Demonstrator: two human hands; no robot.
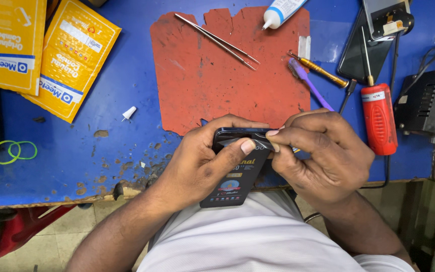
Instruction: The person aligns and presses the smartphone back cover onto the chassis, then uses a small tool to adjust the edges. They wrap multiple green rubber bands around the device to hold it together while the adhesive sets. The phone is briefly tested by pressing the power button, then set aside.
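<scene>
My left hand [197,161] wraps the glossy black phone [235,174] at the blue bench's [76,166] chipped near edge; my right hand [318,151] pinches its top corner film. Open room left; tweezers [217,41] lie on the worn red mat [227,80].

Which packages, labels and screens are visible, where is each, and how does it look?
Two yellow padded envelopes: top left on the blue table, blue-white labels.
White glue tube: top centre, blue label.
Red screwdriver: right, white label band.
Dark phone: held in both hands, colourful sticker on screen.
</scene>
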